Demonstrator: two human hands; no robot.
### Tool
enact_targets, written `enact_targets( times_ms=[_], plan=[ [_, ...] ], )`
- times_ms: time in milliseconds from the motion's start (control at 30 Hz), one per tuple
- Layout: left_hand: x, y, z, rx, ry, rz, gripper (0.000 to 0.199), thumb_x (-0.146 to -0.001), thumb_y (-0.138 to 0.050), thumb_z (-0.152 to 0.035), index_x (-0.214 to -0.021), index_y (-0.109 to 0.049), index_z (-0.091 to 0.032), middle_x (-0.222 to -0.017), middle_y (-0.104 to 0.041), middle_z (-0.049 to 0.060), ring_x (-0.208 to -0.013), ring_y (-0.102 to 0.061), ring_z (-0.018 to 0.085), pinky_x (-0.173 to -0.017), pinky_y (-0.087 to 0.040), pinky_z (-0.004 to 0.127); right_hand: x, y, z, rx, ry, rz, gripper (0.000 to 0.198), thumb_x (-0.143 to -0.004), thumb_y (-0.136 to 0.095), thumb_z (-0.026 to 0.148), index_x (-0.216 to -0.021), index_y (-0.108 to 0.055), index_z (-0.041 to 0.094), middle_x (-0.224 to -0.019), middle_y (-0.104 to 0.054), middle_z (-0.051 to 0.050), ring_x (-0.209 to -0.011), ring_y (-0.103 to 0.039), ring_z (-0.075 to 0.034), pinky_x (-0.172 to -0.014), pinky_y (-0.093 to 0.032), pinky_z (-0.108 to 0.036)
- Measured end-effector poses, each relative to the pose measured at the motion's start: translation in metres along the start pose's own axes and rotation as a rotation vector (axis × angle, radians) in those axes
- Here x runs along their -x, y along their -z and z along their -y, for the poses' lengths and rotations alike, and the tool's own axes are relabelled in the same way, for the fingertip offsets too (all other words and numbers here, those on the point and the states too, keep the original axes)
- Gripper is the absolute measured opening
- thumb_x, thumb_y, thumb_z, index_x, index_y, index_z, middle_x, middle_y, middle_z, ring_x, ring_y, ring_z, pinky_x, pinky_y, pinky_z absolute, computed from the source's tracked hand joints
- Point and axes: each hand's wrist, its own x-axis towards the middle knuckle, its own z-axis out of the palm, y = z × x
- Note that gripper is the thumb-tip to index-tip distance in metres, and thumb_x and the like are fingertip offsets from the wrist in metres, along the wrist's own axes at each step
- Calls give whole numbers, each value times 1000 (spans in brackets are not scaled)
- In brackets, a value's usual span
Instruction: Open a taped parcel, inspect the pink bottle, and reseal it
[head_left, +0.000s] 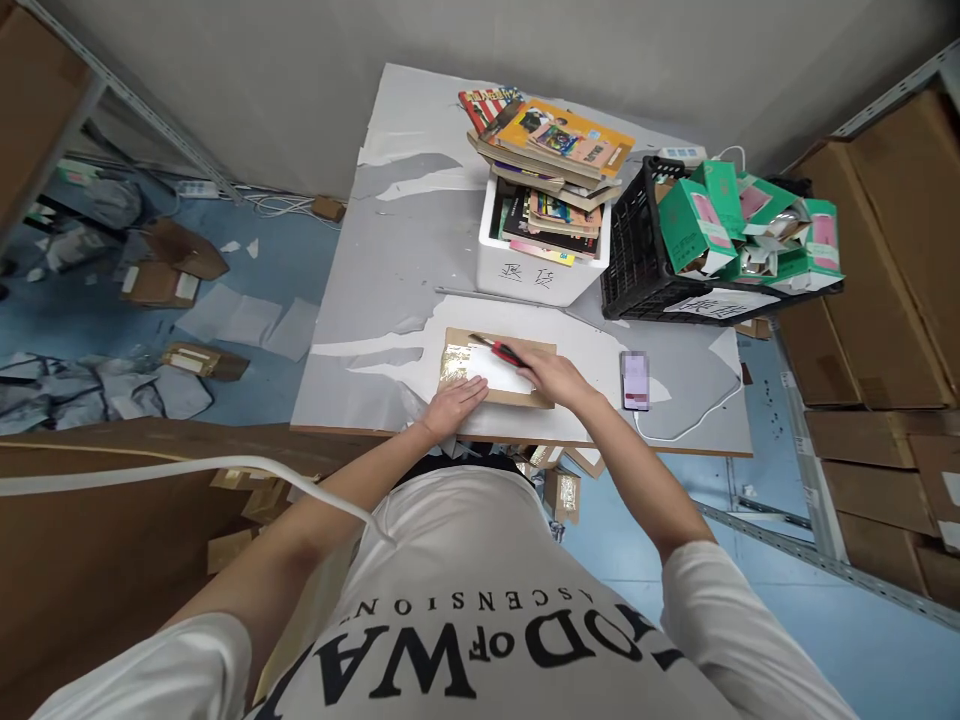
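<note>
A flat brown cardboard box (517, 397) lies near the table's front edge, with a white label (501, 375) and shiny clear tape on its top. My left hand (455, 404) presses on the box's left front corner, fingers stretched out and holding nothing. In my right hand (555, 376) is a red-and-black utility knife (501, 349), the fingers wrapped round its handle. The blade points left over the upper part of the box; whether it touches the surface I cannot tell.
Behind the box stands a white bin (540, 275) piled with books (562, 135). A black crate (637, 270) of green boxes is at the right. A phone (635, 380) with a white cable lies right of my hand. Cartons (862, 290) fill the right-hand shelf; packages litter the floor.
</note>
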Motion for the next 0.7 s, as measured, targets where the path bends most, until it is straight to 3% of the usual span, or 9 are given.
enact_targets(
  times_ms=[67,167,533,700],
  plan=[
    [0,-1,2,10,-7,4,44,-94,-33,-11,-132,-54,-18,-133,-58,11,-132,-46,19,-110,-40,43,-23,4,22,170,78,162,51,-98,-36,33,-148,-27,39,-113,-63,-5,-93,-63,-22,-79,-43,-30],
    [-1,-2,3,3,-23,-14,44,-94,-31,-11,-130,-55,-18,-132,-59,11,-131,-48,18,-110,-40,43,-42,0,34,355,124,271,54,-98,-35,25,-148,-23,43,-110,-61,-6,-85,-64,-19,-75,-40,-28],
    [1,-6,4,16,-8,-47,42,-95,-32,-12,-127,-57,-19,-130,-61,10,-128,-51,16,-110,-41,41,-45,-3,51,539,125,349,63,-95,-30,14,-151,-14,40,-120,-59,-13,-86,-67,-23,-72,-43,-32],
    [1,-7,2,5,3,-42,41,-95,-32,-13,-126,-58,-19,-128,-62,10,-127,-52,18,-109,-42,42,-39,-2,48,575,74,391,67,-93,-29,9,-150,-17,41,-115,-61,-14,-82,-68,-24,-70,-44,-35]
  ],
)
